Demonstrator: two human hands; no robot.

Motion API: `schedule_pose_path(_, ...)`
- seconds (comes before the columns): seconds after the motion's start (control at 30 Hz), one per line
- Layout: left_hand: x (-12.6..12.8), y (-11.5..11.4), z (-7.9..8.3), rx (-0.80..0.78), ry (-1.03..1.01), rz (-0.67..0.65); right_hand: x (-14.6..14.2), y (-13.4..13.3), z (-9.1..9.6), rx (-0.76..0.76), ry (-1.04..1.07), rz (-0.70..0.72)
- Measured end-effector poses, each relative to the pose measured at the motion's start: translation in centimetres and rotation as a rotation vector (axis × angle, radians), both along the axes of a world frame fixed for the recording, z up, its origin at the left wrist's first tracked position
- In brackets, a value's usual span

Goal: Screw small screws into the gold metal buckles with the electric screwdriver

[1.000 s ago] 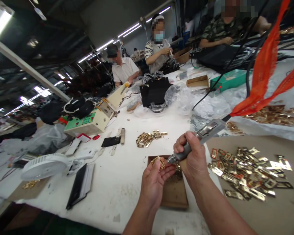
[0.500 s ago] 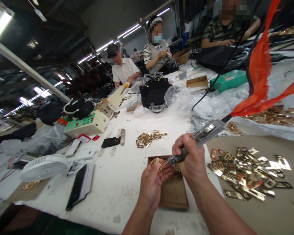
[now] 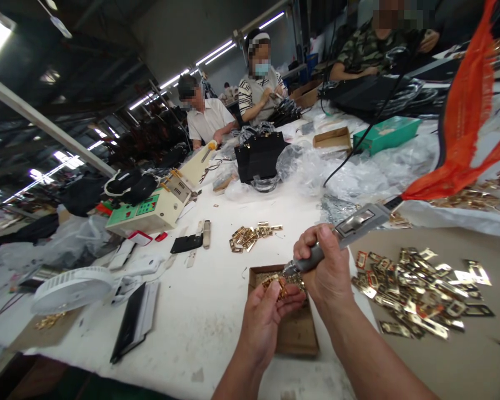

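Note:
My right hand [image 3: 328, 272] is wrapped round a grey electric screwdriver [image 3: 358, 221], whose black cord and orange cloth strip trail up to the right. The tip points down and left at a small gold metal fitting [image 3: 276, 288]. That fitting is pinched between the thumb and fingers of my left hand [image 3: 261, 318], which partly cover it. Whether the tip touches it I cannot tell. Both hands are over a shallow cardboard box [image 3: 298, 336] with small metal pieces in its far part. Just beyond the box lies a small pile of gold fittings [image 3: 249, 239].
A larger heap of gold metal plates [image 3: 425, 297] covers the board at right. To the left are a white fan [image 3: 73, 289], a black notebook [image 3: 129, 322] and a cream machine [image 3: 150, 211]. A black bag [image 3: 260, 158] and several co-workers are across the table.
My left hand has shifted slightly right and down with the gold fitting, its fingers stretching further right. The screwdriver's tip is slightly higher. The camera view has shifted a little.

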State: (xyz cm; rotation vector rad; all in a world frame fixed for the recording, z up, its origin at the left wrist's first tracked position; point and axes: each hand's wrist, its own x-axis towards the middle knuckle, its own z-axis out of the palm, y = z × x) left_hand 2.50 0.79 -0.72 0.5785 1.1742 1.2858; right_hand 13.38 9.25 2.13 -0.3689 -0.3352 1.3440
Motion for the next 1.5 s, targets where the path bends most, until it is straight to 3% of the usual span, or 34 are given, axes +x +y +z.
schedule_pose_path(0.6, -0.1, -0.4, 0.1, -0.006, 0.031, 0.009, -0.3, -0.2, 0.3, -0.039, -0.056, -0.03)
schedule_pose_path(0.77, -1.0, -0.6, 0.1, -0.039, 0.197, 0.064, -0.2, 0.2, -0.4, -0.074, -0.109, -0.051)
schedule_pose_path(0.9, -1.2, -1.2, 1.8, 0.009, 0.363, 0.067, -0.6, 0.9, -1.3, -0.148, -0.128, -0.03)
schedule_pose_path(1.03, 0.8, -1.3, 4.6, 0.095, 0.399, -0.026, -1.1, 1.5, -2.1, -0.226, -0.088, 0.009)
schedule_pose_path(1.2, 6.0, 0.7, 7.2, 0.16, 0.483, -0.165, -0.9, 2.2, -2.9, -0.286, -0.201, 0.098)
schedule_pose_path(1.33, 9.8, 3.1, 7.3, 0.255, 0.506, -0.2, 0.0, 2.8, -3.0, -0.291, -0.184, 0.099)
schedule_pose_path(1.5, 11.3, 5.3, 6.5, 0.201, 0.588, -0.335, 1.8, 2.4, -3.2, -0.056, -0.147, 0.275)
